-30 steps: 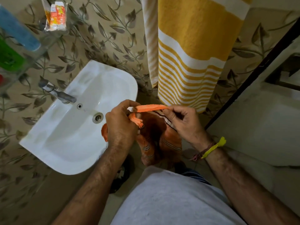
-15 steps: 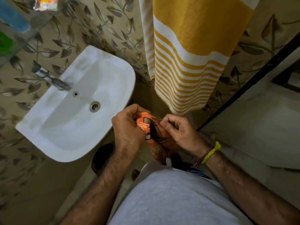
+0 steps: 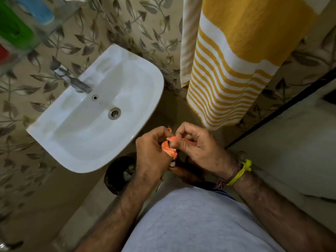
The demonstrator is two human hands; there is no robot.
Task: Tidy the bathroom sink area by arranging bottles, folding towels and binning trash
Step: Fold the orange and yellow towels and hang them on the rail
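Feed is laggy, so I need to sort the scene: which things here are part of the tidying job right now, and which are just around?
In play:
orange fringed towel, bunched between both hands
left hand, grip on its tassels
right hand, pinching its edge
dark bin under the sink

Just around:
white sink and tap
yellow striped towel, hanging
green bottle and blue bottle, shelved

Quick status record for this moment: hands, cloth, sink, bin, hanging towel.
left hand: grips orange cloth
right hand: pinches same cloth
cloth: bunched between the hands, fringe showing, right of sink
sink: white, nothing in the basin
bin: dark, on the floor below sink edge
yellow striped towel: hanging on wall
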